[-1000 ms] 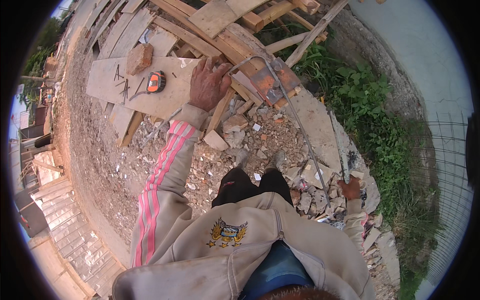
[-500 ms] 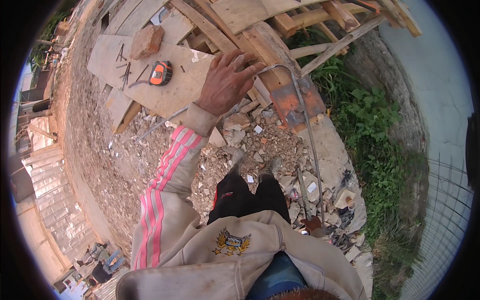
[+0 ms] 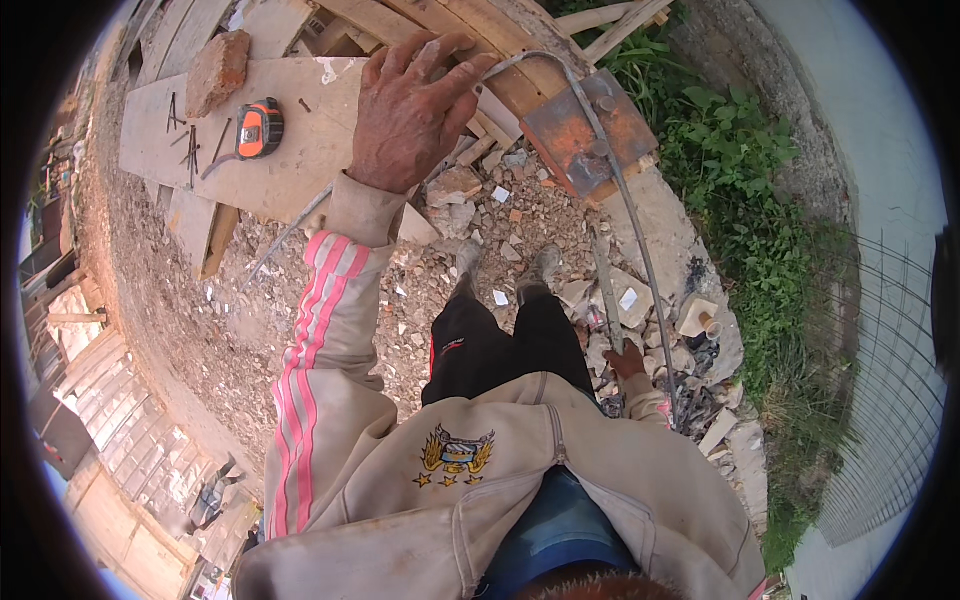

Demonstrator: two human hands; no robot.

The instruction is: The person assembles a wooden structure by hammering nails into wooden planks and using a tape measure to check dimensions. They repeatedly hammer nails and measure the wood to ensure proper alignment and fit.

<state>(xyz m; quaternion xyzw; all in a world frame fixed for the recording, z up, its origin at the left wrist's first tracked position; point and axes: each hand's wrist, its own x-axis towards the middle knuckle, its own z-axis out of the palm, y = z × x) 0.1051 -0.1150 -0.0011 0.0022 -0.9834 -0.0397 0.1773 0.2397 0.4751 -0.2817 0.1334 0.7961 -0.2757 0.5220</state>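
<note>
My left hand is spread over the bent metal rod, fingers apart and slightly curved. The index fingertip meets the rod just before its bend; the palm side is hidden. From there the rod curves over a rusty metal plate with upright pegs and runs back toward my right side. Another stretch of rod shows left of my left wrist. Low on the right, my right hand is closed around a long narrow bar, which points forward over the rubble.
An orange-and-black tape measure, several loose nails and a rough brick chunk lie on a plywood board. Broken rubble surrounds my feet. Green plants and a pale wall border the right.
My right hand has come forward with the bar and shows more fully. My left hand's fingers are more spread, still by the rod. The whole view has shifted.
</note>
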